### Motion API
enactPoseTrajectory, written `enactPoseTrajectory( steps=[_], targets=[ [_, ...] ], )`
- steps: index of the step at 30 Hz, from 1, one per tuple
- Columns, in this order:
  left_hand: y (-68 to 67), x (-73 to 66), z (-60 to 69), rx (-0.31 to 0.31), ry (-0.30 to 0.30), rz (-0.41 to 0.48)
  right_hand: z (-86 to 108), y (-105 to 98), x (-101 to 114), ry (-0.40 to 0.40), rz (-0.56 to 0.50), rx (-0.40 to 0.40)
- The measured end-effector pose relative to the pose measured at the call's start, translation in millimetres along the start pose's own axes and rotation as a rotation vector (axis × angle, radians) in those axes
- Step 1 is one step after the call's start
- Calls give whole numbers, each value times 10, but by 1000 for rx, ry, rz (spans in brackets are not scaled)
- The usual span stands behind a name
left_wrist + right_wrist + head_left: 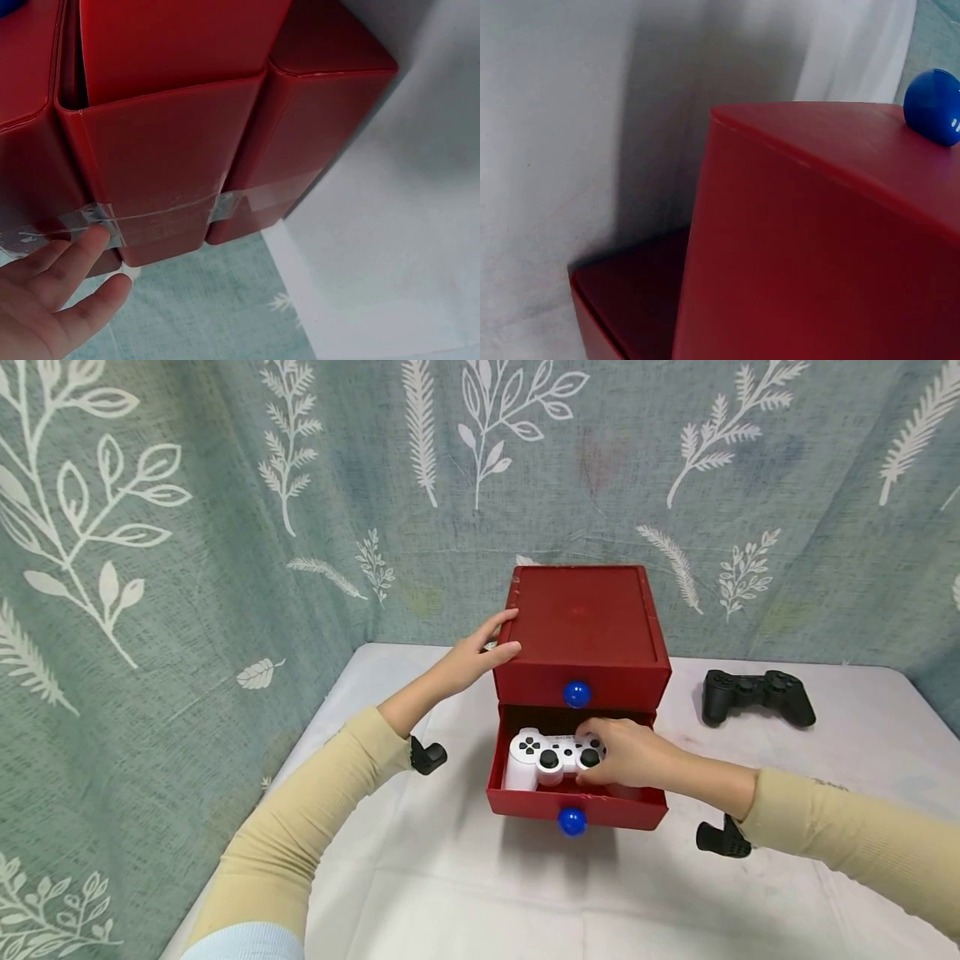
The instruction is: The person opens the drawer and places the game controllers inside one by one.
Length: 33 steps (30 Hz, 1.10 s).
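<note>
Drawer box (581, 614): deep red, plain
Drawer knobs (577, 694): bright blue
White gamepad (544, 742): white shell, black sticks (550, 760)
Other gamepad (757, 691): black
Backdrop cloth (225, 568): grey-green, white leaf-and-sprig print
Counter (450, 893): off-white
Sleeves (300, 810): tan; pale blue cloth (247, 942) at left
Wrist devices (429, 757): black

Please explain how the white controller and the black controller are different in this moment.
The white controller is inside the open lower drawer; the black controller lies outside, on the table.
The right hand holds the white controller and partly covers it; no hand touches the black controller.
Both are game controllers, with their visible handles toward the person.
</note>
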<state>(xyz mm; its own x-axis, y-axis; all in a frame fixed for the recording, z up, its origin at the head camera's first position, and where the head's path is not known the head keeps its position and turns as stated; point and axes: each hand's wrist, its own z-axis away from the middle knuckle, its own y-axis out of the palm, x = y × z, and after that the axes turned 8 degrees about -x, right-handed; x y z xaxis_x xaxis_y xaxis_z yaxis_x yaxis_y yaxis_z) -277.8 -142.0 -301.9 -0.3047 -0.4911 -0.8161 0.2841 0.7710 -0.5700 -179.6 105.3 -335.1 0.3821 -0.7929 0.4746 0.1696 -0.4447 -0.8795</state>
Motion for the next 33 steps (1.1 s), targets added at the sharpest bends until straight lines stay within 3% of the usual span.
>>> enactPoseTrajectory(
  steps=[5, 10, 17, 27, 33],
  targets=[
    [-15, -102, 46, 16, -9, 9, -5, -28, 25, 6, 13, 35],
    [-13, -57, 14, 10, -2, 0, 0, -86, 34, 31, 14, 85],
    [-2, -4, 6, -6, 6, -4, 24, -186, 13, 7, -5, 118],
    [-11, -24, 2, -4, -7, -1, 113, -356, 42, -24, -55, 90],
    [-6, -15, 2, 0, -8, 6, 243, -427, 85, -83, -114, 48]
  ],
)
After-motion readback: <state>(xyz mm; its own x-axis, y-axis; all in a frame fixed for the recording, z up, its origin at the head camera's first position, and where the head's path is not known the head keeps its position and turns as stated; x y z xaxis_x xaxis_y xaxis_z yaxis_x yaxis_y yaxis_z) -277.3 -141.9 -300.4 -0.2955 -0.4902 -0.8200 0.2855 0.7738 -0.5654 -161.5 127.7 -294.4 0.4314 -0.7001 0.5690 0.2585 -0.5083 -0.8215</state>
